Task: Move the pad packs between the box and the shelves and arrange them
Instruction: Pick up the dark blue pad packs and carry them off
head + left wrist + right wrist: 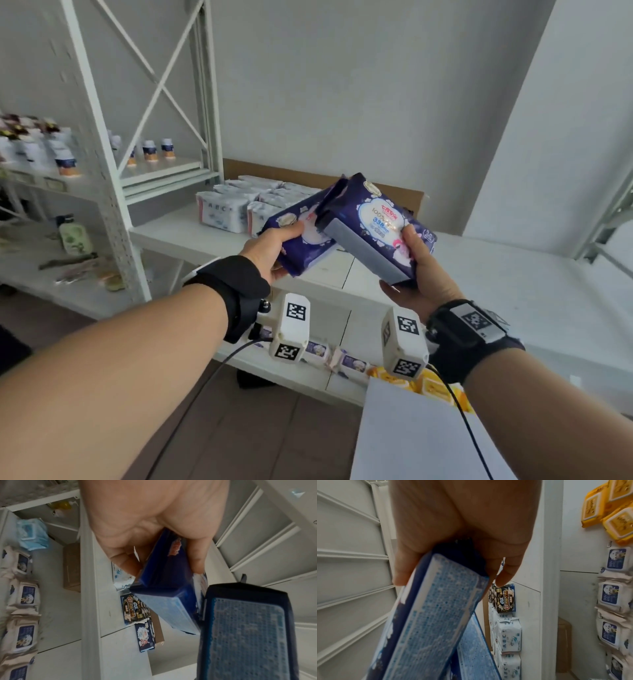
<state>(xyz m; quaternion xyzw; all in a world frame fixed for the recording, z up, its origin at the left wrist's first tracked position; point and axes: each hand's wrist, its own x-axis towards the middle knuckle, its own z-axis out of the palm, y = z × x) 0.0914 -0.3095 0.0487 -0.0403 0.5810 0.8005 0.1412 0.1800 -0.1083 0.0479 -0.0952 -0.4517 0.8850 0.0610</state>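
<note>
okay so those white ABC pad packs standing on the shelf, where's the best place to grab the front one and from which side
Probably grip the front white ABC pack across its narrow thickness, thumb on one broad face and fingers on the other, coming down from above. It stands upright on the shelf with its top free, while more white packs crowd behind and beside it. Both hands already hold dark blue packs.

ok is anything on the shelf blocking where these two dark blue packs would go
Nothing visible does. The left hand and right hand each grip a dark blue pack above bare shelf; the white packs stand further left.
</note>
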